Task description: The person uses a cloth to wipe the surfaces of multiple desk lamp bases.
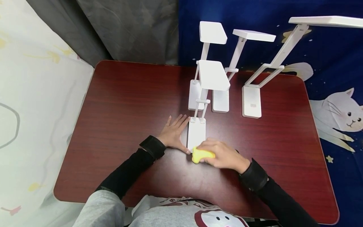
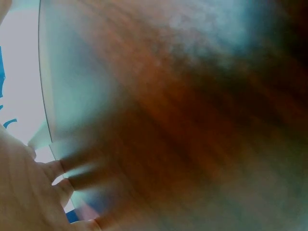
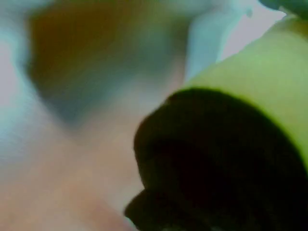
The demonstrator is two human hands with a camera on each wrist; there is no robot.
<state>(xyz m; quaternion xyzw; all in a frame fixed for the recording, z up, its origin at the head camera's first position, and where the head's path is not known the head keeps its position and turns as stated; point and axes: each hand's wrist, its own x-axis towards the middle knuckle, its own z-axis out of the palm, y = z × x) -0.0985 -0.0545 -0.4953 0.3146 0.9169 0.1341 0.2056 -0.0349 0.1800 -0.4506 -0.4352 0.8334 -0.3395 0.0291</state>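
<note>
My right hand [image 1: 219, 153] grips a yellow sponge [image 1: 202, 155] at the near end of a white desk lamp's base [image 1: 196, 134]. That lamp stands upright on the table, its flat head [image 1: 214, 75] raised over folding arms. Flat on the tabletop to the left of the base, my left hand [image 1: 173, 131] has its fingers spread, with the thumb tip right at the base's near corner. In the right wrist view the sponge [image 3: 260, 67] looms large and yellow-green beside the dark, shadowed hand. The left wrist view is mostly blurred, with a few fingers [image 2: 60, 185] at its lower left.
Behind it stand more white lamps: one lamp [image 1: 212, 32] directly behind, another lamp [image 1: 221, 101] to its right, and a taller lamp [image 1: 251, 102] farther right. The dark red table [image 1: 127, 94] has rounded corners. Grey and blue curtains [image 1: 334, 63] hang beyond its back edge.
</note>
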